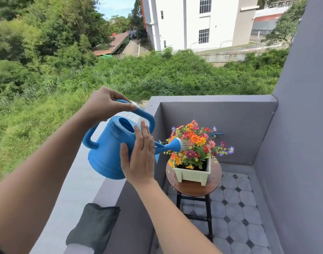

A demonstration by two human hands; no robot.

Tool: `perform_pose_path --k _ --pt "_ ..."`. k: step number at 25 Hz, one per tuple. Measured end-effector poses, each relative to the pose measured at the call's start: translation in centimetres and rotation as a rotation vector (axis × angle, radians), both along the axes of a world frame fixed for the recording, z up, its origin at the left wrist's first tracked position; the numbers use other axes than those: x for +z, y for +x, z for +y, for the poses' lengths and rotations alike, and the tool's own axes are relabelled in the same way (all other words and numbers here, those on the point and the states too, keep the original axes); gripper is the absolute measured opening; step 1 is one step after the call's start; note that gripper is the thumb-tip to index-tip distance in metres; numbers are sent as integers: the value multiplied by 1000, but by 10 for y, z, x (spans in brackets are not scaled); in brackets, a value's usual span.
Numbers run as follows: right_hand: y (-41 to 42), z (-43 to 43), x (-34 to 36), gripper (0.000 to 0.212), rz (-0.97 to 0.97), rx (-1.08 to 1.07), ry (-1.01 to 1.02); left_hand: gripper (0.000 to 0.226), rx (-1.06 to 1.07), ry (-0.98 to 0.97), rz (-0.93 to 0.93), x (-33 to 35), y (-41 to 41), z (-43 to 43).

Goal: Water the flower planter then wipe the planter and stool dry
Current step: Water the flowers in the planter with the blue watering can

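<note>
My left hand [104, 105] grips the top handle of a blue watering can [109, 154], which is tilted to the right. My right hand [140, 156] presses flat against the can's side with straight fingers. Thin streams of water leave the spout's rose [177, 145] and fall onto the colourful flowers [195, 142]. The flowers stand in a pale green planter [192, 174] on a round wooden stool [195, 187] with black legs. Droplets show on the stool's top. A dark grey cloth [93, 224] lies folded on the balcony ledge at the lower left.
Grey balcony walls [221, 123] enclose the corner behind and to the right of the stool. The floor [237, 213] is grey tile with black diamonds. A small blue tap [216, 134] sticks out of the back wall. Beyond the ledge lies a drop to green bushes.
</note>
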State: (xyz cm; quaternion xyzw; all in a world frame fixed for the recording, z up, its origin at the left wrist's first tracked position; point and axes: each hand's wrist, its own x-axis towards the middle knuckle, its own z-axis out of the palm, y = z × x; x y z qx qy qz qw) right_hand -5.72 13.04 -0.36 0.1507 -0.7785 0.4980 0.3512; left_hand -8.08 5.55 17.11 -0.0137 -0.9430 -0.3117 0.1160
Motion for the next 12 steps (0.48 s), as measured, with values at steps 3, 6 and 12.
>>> perform_pose_path --k 3,6,12 --pt "-3 3 -2 56 10 -33 22 22 -19 -40 1 -3 -4 4" --pt "-9 5 1 56 11 -54 25 26 -17 -58 11 -2 -12 9" --pt "-24 6 12 62 -8 15 8 29 34 -95 45 7 -23 8"
